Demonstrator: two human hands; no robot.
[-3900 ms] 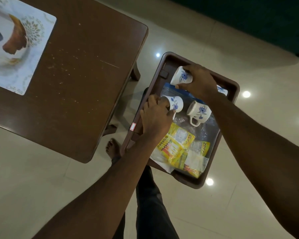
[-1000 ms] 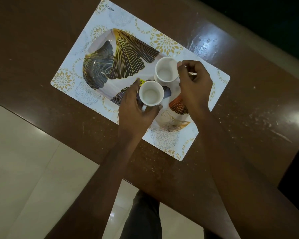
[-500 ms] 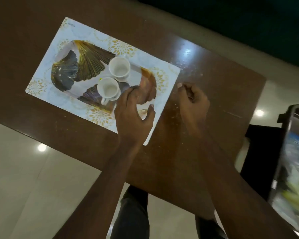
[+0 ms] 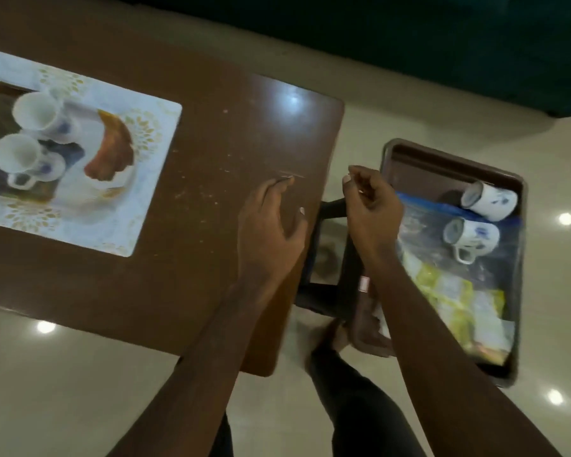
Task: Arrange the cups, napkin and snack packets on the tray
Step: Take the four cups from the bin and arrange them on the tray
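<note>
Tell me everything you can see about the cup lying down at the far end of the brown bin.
The cup is white, looks ceramic, and has small blue flower prints on its side. It lies tipped over, its open mouth facing left toward the table. No handle shows from here. It rests in the far right corner of the brown bin, partly on a blue plastic sheet, just beyond a second matching cup. No hand touches it.
</note>
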